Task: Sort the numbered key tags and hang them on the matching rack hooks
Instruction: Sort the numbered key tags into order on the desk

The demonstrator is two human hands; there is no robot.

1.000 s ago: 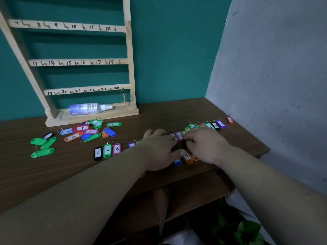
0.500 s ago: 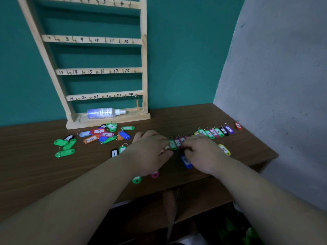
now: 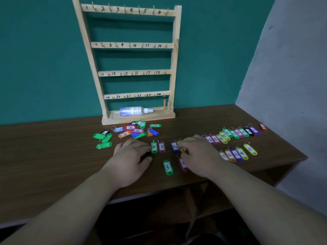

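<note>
Green tag 2 [image 3: 154,147] and pink tag 3 [image 3: 161,147] lie side by side on the desk [image 3: 53,156] between the two hands. Their long axes point away from the person, with the rings at the far end. The fingers [image 3: 142,147] of the left hand [image 3: 131,157] come up to the left edge of green tag 2, touching it or very nearly. Under those bent fingers a black tag [image 3: 146,154] shows against the thumb, which reads as a pinch.

Right of pink tag 3 there is a bare gap, then purple tag 5 [image 3: 174,147], lying the same way. Just right of that, the fingers [image 3: 187,142] of the right hand [image 3: 200,156] bend down onto a yellow tag [image 3: 182,149]; I cannot tell whether they pinch it or only press it.

That gap looks like the place for a 4. The clearest one, red tag 4 [image 3: 130,127], sits in the loose pile [image 3: 136,131] beyond the left fingertips, its long axis running left to right, crosswise to the row. The left hand is plainly nearer, and the right would have to reach across the row. I judge the left would need to let go of the black tag first.

On the near side of the fingertips lie a second green tag 3 [image 3: 167,167] and pink tag 5 [image 3: 183,164], the latter partly under the right thumb. Right of the right hand run a far row [image 3: 230,135] and a near row [image 3: 236,154] of higher numbers. Beyond the pile stands the rack [image 3: 174,55], with one hung orange tag [image 3: 164,103] at the 24 end of the bottom rail and a spray bottle [image 3: 134,111] on its base.
</note>
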